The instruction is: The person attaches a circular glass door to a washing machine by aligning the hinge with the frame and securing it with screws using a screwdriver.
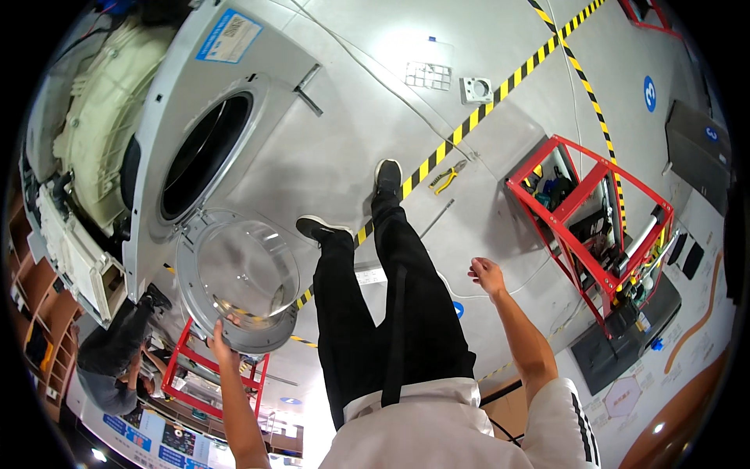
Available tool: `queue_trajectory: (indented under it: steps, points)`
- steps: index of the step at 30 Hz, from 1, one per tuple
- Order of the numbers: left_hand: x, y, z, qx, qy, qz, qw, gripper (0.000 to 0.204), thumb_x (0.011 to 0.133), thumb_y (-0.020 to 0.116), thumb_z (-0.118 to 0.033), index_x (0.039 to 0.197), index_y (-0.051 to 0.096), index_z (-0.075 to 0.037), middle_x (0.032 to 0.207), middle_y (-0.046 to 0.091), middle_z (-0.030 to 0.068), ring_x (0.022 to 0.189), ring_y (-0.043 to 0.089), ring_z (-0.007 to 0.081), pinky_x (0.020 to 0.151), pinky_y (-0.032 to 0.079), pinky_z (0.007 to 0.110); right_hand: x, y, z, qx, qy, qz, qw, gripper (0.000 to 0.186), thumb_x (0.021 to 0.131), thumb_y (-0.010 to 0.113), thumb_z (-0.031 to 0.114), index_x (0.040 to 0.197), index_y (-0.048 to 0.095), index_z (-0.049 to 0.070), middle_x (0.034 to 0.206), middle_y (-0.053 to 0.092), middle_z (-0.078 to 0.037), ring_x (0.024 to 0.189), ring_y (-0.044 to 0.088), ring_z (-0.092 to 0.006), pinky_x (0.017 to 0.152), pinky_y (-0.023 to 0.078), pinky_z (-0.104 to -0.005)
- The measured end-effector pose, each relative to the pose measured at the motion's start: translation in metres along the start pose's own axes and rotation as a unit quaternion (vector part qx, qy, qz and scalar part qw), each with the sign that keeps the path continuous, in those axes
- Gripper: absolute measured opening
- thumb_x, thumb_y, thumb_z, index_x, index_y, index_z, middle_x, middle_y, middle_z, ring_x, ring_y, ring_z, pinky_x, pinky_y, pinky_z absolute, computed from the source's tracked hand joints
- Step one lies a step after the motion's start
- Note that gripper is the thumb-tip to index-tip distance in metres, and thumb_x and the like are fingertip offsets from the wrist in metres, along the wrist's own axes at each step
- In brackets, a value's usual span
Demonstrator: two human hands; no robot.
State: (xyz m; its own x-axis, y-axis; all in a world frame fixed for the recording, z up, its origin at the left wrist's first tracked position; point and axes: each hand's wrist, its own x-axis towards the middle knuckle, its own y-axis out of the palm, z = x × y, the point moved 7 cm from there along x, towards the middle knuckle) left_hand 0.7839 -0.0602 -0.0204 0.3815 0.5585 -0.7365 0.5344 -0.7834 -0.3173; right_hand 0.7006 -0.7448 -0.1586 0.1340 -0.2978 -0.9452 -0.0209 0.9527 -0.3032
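A front-loading washing machine [269, 62] with grey panels stands at the left, its side opened so the pale tub [105, 129] shows. Its round door [187, 270], a grey ring with a clear glass bowl, hangs swung out below the dark drum opening [207, 156]. On the lower rim of that door rests my left hand [222, 338], closed around the edge, with part of its fingers hidden. My right hand [486, 275] is in the air over the floor, right of my legs. Its fingers are curled together; whatever they may hold is too small to make out.
A red tool cart [601, 168] full of tools stands at the right. Yellow pliers [447, 180] and a thin metal rod [436, 219] lie on the floor beside striped tape [469, 121]. Farther off are a small white part [476, 91] and a clear divided box [428, 75]. Another person [113, 356] crouches lower left.
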Motion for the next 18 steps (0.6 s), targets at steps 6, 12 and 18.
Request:
queue_trajectory:
  steps: [6,12,18]
  points:
    - [0.004,-0.016,0.01,0.01,-0.036,-0.01,0.999,0.034,0.086,0.056,-0.018,0.107,0.05,0.008,0.097,0.062,0.0165,0.085,0.063,0.0261,0.074,0.052,0.035,0.007,0.028,-0.006,0.003,0.01,0.048,0.999,0.035,0.091,0.053,0.03,0.112,0.057,0.002,0.094,0.064,-0.008,0.082,0.063,-0.0153,0.07,0.05,-0.0284]
    - [0.002,-0.008,0.002,0.028,-0.043,-0.007,0.999,0.035,0.087,0.054,-0.018,0.109,0.049,0.009,0.096,0.062,0.0156,0.086,0.061,0.0237,0.079,0.049,0.035,0.006,0.041,0.015,0.007,-0.044,0.047,0.998,0.035,0.089,0.055,0.031,0.106,0.061,0.001,0.086,0.066,-0.009,0.076,0.066,-0.0153,0.062,0.05,-0.0266]
    - [0.008,-0.013,0.012,-0.002,-0.06,0.032,0.998,0.034,0.088,0.053,-0.018,0.108,0.051,0.01,0.098,0.062,0.0173,0.088,0.062,0.0255,0.081,0.049,0.036,0.014,0.028,0.024,-0.032,-0.032,0.05,0.998,0.04,0.09,0.054,0.032,0.111,0.057,-0.001,0.091,0.064,-0.008,0.081,0.063,-0.0147,0.068,0.05,-0.0257]
